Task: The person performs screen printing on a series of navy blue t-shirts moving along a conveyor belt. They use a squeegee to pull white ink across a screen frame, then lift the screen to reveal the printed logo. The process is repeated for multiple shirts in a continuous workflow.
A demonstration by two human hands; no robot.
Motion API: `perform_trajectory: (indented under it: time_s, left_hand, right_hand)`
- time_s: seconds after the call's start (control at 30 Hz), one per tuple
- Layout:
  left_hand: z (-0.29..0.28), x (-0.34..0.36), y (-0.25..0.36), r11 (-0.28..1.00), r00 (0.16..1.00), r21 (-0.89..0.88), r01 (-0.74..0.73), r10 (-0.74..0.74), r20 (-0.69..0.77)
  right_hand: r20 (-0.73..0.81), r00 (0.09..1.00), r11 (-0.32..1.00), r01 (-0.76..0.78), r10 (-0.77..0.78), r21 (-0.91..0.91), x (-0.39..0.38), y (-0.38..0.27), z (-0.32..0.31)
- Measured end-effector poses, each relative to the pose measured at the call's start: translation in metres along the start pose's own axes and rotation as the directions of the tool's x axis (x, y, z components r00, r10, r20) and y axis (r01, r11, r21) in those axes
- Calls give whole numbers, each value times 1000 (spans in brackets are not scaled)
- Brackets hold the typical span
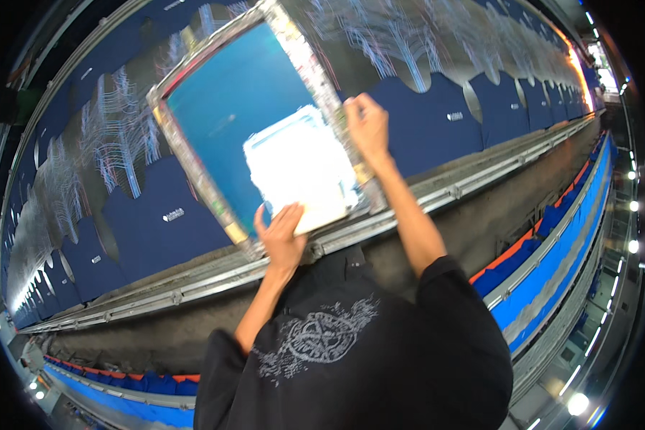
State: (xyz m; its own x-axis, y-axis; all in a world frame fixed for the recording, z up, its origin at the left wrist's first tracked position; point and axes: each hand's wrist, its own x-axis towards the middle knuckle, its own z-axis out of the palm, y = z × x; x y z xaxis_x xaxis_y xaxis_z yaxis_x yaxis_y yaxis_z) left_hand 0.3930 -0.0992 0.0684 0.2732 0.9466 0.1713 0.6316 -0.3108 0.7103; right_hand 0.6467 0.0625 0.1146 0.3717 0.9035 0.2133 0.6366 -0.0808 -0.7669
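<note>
Screen frame (309, 64) is down on the long table (455, 68), near edge, tilted in view. Blue mesh (229, 82) inside; white patch (293, 161), prob. ink, at near R end. L hand (283, 233) has fingers on a pale flat piece (322, 221) at the frame's near end; grip vs. rest, can't tell. R hand (369, 129) is curled at R side of frame; can't tell if it's gripping.

Progress: navy panels L (143, 229) & R (426, 125) of frame already carry small white marks, so prob. done. Spot under frame hidden, status n/a. Left, I'd judge: finish this pos., lift frame. Metal rail (458, 192) runs along table edge; blue-sided bench (552, 265) behind person.
</note>
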Motion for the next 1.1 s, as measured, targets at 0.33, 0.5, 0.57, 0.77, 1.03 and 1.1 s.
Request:
perform_trajectory:
  time_s: [0.33, 0.5, 0.57, 0.77, 1.03, 1.1]
  left_hand:
    - [126, 65, 90, 999, 973, 38, 11, -19, 232]
    - [116, 56, 74, 998, 964, 45, 36, -47, 261]
    - [113, 51, 69, 997, 954, 58, 60, -74, 290]
    - [110, 40, 66, 987, 953, 110, 116, -142, 267]
    - [95, 55, 46, 992, 931, 71, 100, -118, 344]
    - [94, 56, 42, 992, 928, 31, 122, -125, 351]
  right_hand:
    - [-3, 981, 964, -189, 193, 184, 25, 210, -82]
    - [61, 950, 906, -310, 305, 287, 9, 207, -61]
    - [49, 956, 925, -292, 289, 244, 3, 214, -53]
    - [119, 949, 929, -312, 293, 198, -1, 199, -46]
    - [122, 957, 952, -279, 264, 128, -2, 200, -32]
    - [140, 956, 950, -278, 258, 140, -3, 196, -31]
